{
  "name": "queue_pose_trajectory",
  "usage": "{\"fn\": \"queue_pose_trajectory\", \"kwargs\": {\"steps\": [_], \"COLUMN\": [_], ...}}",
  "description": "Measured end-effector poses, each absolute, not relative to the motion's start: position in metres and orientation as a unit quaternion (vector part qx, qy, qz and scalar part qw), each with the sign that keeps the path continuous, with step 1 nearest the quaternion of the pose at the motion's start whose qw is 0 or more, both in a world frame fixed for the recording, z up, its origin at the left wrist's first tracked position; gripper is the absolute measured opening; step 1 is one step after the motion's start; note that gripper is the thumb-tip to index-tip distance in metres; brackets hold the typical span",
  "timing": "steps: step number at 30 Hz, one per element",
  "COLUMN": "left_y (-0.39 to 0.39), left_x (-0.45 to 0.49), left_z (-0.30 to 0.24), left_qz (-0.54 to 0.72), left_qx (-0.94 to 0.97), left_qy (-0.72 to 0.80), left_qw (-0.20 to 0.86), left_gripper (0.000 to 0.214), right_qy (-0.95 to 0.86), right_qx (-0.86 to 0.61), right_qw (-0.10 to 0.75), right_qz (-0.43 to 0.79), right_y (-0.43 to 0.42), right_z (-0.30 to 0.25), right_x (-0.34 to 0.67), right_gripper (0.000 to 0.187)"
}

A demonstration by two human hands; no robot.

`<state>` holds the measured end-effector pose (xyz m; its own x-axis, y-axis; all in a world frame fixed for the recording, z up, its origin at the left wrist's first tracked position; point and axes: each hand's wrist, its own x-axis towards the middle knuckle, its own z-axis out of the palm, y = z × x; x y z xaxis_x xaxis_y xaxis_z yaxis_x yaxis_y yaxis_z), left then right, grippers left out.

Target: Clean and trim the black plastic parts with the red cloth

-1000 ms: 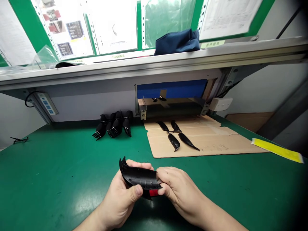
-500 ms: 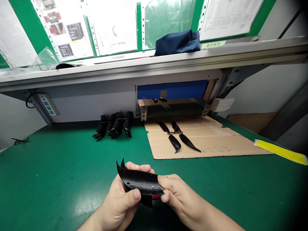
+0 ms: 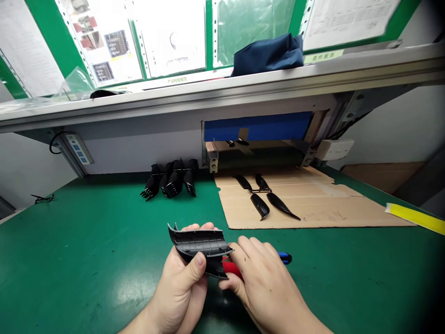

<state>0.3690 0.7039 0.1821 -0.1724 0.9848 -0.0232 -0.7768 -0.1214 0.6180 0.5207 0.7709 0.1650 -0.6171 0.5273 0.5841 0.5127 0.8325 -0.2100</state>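
My left hand [image 3: 187,278] is closed round some curved black plastic shells [image 3: 200,241], its thumb pressed on the near side. Their hollow, ribbed inner face is turned up, and pointed tips stick out to the left. My right hand [image 3: 266,276] is closed on a tool with a red and blue handle [image 3: 234,268] at the right end of the shells. The blue end shows beyond my knuckles; the tool's working end is hidden, so its kind cannot be made out. My right fingers are close to the shells' right edge.
Several black plastic pieces [image 3: 174,178] stand bunched at the back of the green table [image 3: 104,246]. Four-bladed-looking black parts joined by a runner [image 3: 260,190] lie on cardboard [image 3: 320,204]. Behind is an opening under a blue strip [image 3: 259,127]. Yellow tape [image 3: 417,218] lies right.
The shells have tipped so that their hollow inside faces up more. My right hand has turned over, knuckles up, and more of the red and blue tool shows. The view has shifted slightly.
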Motion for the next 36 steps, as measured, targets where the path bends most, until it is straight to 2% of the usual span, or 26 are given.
{"fn": "queue_pose_trajectory", "kwargs": {"steps": [12, 16, 18, 23, 25, 29, 33, 36], "left_y": [0.7, 0.701, 0.701, 0.701, 0.701, 0.705, 0.72, 0.732], "left_x": [0.375, 0.375, 0.373, 0.366, 0.364, 0.363, 0.363, 0.352], "left_z": [0.183, 0.182, 0.183, 0.179, 0.177, 0.175, 0.179, 0.192], "left_qz": [0.727, 0.724, 0.721, 0.706, 0.706, 0.712, 0.728, 0.768], "left_qx": [0.247, 0.257, 0.253, 0.236, 0.23, 0.233, 0.229, 0.197], "left_qy": [0.27, 0.261, 0.25, 0.218, 0.214, 0.213, 0.193, 0.2], "left_qw": [0.581, 0.584, 0.595, 0.632, 0.635, 0.627, 0.617, 0.576], "left_gripper": [0.037, 0.036, 0.036, 0.036, 0.036, 0.035, 0.034, 0.036], "right_qy": [-0.914, -0.917, -0.895, -0.858, -0.861, -0.871, -0.862, -0.879], "right_qx": [-0.264, -0.188, -0.168, -0.247, -0.24, -0.173, -0.206, -0.201], "right_qw": [0.303, 0.263, 0.275, 0.362, 0.346, 0.259, 0.268, 0.284], "right_qz": [0.049, 0.232, 0.309, 0.269, 0.287, 0.379, 0.378, 0.325], "right_y": [0.774, 0.779, 0.78, 0.769, 0.766, 0.773, 0.79, 0.802], "right_z": [0.162, 0.166, 0.17, 0.173, 0.173, 0.176, 0.17, 0.159], "right_x": [0.525, 0.527, 0.526, 0.517, 0.516, 0.527, 0.542, 0.541], "right_gripper": [0.075, 0.075, 0.075, 0.077, 0.076, 0.069, 0.064, 0.061]}}
